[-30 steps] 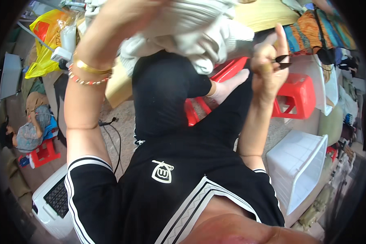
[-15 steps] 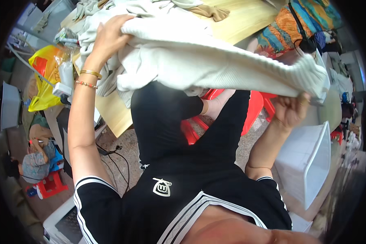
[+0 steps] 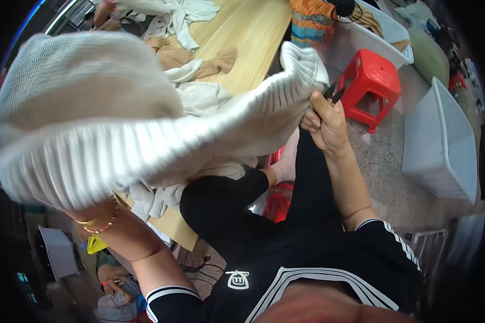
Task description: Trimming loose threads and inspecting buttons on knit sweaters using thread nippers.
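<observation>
A whitish knitted garment [image 3: 145, 142] with a ribbed edge is stretched across in front of me, its left part raised and blurred. My right hand [image 3: 328, 123] is closed on the ribbed edge at the garment's right end, thumb uppermost. A small dark pointed thing [image 3: 338, 93] sticks out beside that thumb; its kind is unclear. At the left, my forearm [image 3: 137, 250] with bracelets reaches up behind the garment, which hides my left hand and its fingers.
A wooden table [image 3: 242, 32] ahead carries beige and white knitted pieces [image 3: 215, 62]. To the right are a red stool [image 3: 373, 75], a white bin [image 3: 439, 142] and another white tub [image 3: 380, 27]. Someone [image 3: 116, 301] sits at the lower left. Black cables [image 3: 199, 268] lie on the floor.
My left hand has gone left and down behind the garment, lifting its left part nearer. My right hand has shifted left in the picture, still gripping the edge. The view has turned.
</observation>
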{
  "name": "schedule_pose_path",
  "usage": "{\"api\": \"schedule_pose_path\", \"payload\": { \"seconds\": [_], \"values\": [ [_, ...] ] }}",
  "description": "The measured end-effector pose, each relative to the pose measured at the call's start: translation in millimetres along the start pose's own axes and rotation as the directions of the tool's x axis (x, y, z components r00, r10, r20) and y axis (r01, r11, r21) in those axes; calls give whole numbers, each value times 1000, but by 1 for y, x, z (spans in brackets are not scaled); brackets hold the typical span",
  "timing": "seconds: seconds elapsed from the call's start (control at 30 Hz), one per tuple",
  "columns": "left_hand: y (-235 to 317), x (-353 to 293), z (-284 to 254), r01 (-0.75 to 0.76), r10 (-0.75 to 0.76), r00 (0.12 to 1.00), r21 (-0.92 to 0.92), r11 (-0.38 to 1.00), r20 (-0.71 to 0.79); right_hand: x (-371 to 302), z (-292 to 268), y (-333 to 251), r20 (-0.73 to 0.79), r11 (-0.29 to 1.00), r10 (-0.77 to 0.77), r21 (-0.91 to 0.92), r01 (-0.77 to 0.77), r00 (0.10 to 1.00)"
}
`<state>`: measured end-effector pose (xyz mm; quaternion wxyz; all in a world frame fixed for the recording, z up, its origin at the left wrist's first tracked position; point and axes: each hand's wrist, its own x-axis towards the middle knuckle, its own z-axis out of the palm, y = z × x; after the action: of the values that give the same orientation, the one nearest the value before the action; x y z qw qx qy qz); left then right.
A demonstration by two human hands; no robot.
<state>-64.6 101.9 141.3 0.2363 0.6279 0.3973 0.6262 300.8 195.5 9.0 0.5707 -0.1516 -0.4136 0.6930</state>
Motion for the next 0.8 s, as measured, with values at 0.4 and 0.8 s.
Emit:
{"api": "schedule_pose_path", "payload": {
  "seconds": [0.4, 0.8],
  "values": [
    [-92, -54, 220, 447, -461, 515, 232, 864, 723, -62, -35, 9, 147, 975, 38, -223, -5, 988],
    [-132, 177, 130, -8, -475, 698, 669, 744, 537, -103, -168, 12, -427, 802, 33, -528, -279, 903]
  ]
}}
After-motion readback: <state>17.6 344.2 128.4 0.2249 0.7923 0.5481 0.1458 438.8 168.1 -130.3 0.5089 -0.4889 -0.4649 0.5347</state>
